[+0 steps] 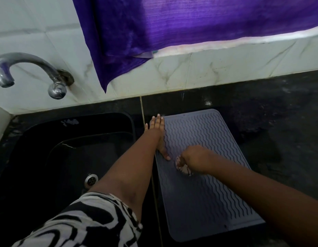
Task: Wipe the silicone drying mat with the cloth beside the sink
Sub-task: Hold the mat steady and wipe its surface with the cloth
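Note:
A grey silicone drying mat (206, 175) with wavy ridges lies on the black counter to the right of the sink. My left hand (157, 132) rests flat along the mat's left edge, fingers stretched toward the wall, thumb on the mat. My right hand (194, 159) is closed over a small bunched cloth (183, 167), light with dark marks, pressed onto the mat's middle left. Most of the cloth is hidden under the fingers.
A black sink (69, 157) with a metal drain (91, 180) sits at the left, under a chrome tap (30, 72) on the tiled wall. A purple curtain (163, 29) hangs over the window ledge. Wet black counter (279, 125) stretches right of the mat.

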Motion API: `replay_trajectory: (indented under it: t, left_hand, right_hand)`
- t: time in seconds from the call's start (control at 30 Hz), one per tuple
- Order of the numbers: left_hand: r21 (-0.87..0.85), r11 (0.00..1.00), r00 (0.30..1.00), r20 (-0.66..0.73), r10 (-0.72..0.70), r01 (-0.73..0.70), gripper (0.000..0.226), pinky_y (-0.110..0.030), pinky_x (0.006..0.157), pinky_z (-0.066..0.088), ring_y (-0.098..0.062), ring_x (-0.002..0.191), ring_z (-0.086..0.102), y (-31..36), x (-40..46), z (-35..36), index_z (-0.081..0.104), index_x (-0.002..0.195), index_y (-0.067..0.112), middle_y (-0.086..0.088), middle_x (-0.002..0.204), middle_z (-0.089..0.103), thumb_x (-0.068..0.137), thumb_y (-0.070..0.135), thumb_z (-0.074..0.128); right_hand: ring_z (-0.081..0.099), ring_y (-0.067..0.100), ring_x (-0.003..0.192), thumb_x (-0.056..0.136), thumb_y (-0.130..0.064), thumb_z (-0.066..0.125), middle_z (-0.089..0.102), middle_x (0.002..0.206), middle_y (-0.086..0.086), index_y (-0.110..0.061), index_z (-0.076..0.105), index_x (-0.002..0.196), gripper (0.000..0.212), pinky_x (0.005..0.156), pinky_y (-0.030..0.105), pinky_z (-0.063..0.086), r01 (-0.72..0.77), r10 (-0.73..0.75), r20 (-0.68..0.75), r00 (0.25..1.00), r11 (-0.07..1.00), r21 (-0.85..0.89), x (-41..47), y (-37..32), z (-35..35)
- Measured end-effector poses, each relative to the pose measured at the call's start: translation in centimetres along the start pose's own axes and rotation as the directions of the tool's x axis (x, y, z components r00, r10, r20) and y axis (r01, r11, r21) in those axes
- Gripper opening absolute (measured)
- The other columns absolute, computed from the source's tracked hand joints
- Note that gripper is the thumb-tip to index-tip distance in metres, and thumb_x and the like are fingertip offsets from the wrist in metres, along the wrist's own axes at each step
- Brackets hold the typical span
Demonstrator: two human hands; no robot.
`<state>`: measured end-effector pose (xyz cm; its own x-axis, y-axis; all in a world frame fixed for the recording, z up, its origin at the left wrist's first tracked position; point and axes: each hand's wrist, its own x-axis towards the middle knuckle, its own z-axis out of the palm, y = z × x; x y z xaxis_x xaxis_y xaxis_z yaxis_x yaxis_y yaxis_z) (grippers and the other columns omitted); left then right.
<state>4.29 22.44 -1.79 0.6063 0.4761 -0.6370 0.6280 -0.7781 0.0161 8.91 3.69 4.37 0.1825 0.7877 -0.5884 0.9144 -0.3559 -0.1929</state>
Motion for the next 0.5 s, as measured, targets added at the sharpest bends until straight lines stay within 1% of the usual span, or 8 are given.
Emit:
replay_trajectory:
  t: [0.07,0.13,0.17,0.2,0.27,0.33,0.43,0.5]
  left_hand:
    - [0.006,1.0,1.0,-0.011,-0.006,0.006,0.18,-0.051,0.113,-0.014,-0.027,0.139,-0.036,0.2,-0.2,0.0,-0.036,0.142,0.012,-0.005,0.15,-0.043,0.022,0.065,0.088]
    - [0.018,1.0,1.0,-0.017,-0.015,0.015,0.179,-0.05,0.114,-0.013,-0.027,0.138,-0.037,0.3,-0.2,0.0,-0.035,0.142,0.012,-0.005,0.149,-0.044,0.024,0.065,0.088]
    - [0.022,1.0,1.0,-0.016,-0.021,0.021,0.178,-0.05,0.114,-0.013,-0.026,0.138,-0.038,0.2,-0.2,0.0,-0.036,0.142,0.013,-0.004,0.148,-0.045,0.026,0.065,0.089]
    - [0.021,1.0,1.0,-0.009,-0.019,0.019,0.176,-0.05,0.114,-0.014,-0.026,0.137,-0.039,0.2,-0.3,-0.1,-0.036,0.142,0.014,-0.003,0.148,-0.046,0.027,0.065,0.089]
    - [0.012,1.0,1.0,-0.014,-0.001,0.001,0.175,-0.049,0.114,-0.014,-0.025,0.137,-0.039,0.1,-0.2,0.0,-0.035,0.142,0.015,-0.003,0.148,-0.046,0.029,0.065,0.088]
    - [0.013,1.0,1.0,-0.027,0.01,-0.009,0.174,-0.05,0.114,-0.012,-0.025,0.139,-0.036,0.0,-0.1,0.1,-0.034,0.143,0.013,-0.003,0.15,-0.043,0.031,0.063,0.089]
    - [0.008,1.0,0.999,-0.051,-0.003,0.003,0.172,-0.055,0.113,-0.012,-0.025,0.141,-0.033,0.0,-0.1,0.2,-0.032,0.145,0.012,-0.003,0.151,-0.042,0.033,0.061,0.09]
    - [0.02,1.0,0.999,-0.037,0.003,-0.002,0.173,-0.059,0.111,-0.014,-0.026,0.141,-0.033,0.0,-0.5,0.0,-0.032,0.144,0.012,-0.004,0.151,-0.041,0.032,0.064,0.088]
  right_hand:
    - [0.055,0.019,0.108,0.092,-0.023,0.059,0.058,0.124,0.006,-0.017,0.06,0.118,0.027,0.089,0.029,0.045,0.004,-0.004,0.001,1.0,0.995,0.103,0.2,0.1,-2.9]
    - [0.054,0.019,0.107,0.088,-0.027,0.063,0.057,0.124,0.005,-0.019,0.059,0.122,0.034,0.086,0.03,0.045,0.004,0.027,-0.128,0.991,0.971,0.238,2.4,0.5,-5.8]
    - [0.054,0.021,0.111,0.089,-0.025,0.063,0.057,0.128,0.008,-0.018,0.057,0.128,0.04,0.09,0.033,0.046,-0.012,0.06,-0.199,0.978,0.973,0.231,4.0,0.6,-6.7]
    - [0.052,0.025,0.121,0.091,-0.024,0.06,0.054,0.136,0.011,-0.018,0.053,0.135,0.044,0.1,0.038,0.044,-0.066,0.107,-0.211,0.972,0.979,0.195,5.6,0.3,-7.1]
    - [0.031,0.035,0.141,0.095,-0.028,0.052,0.035,0.153,0.014,-0.019,0.039,0.146,0.053,0.116,0.051,0.027,-0.189,0.197,-0.134,0.971,0.979,0.071,8.1,-0.5,-5.7]
    - [0.017,0.041,0.145,0.093,-0.031,0.052,0.023,0.157,0.014,-0.021,0.029,0.149,0.062,0.116,0.06,0.019,-0.223,0.216,-0.124,0.968,0.974,-0.039,9.1,-1.1,-2.6]
    - [0.016,0.042,0.143,0.091,-0.038,0.052,0.02,0.157,0.013,-0.02,0.019,0.151,0.071,0.113,0.068,0.014,-0.229,0.199,-0.216,0.956,0.966,-0.124,7.1,-1.0,1.8]
    - [0.016,0.044,0.142,0.093,-0.034,0.047,0.021,0.156,0.013,-0.018,0.018,0.15,0.066,0.113,0.069,0.011,-0.191,0.14,-0.279,0.95,0.967,-0.167,4.2,-1.2,4.9]
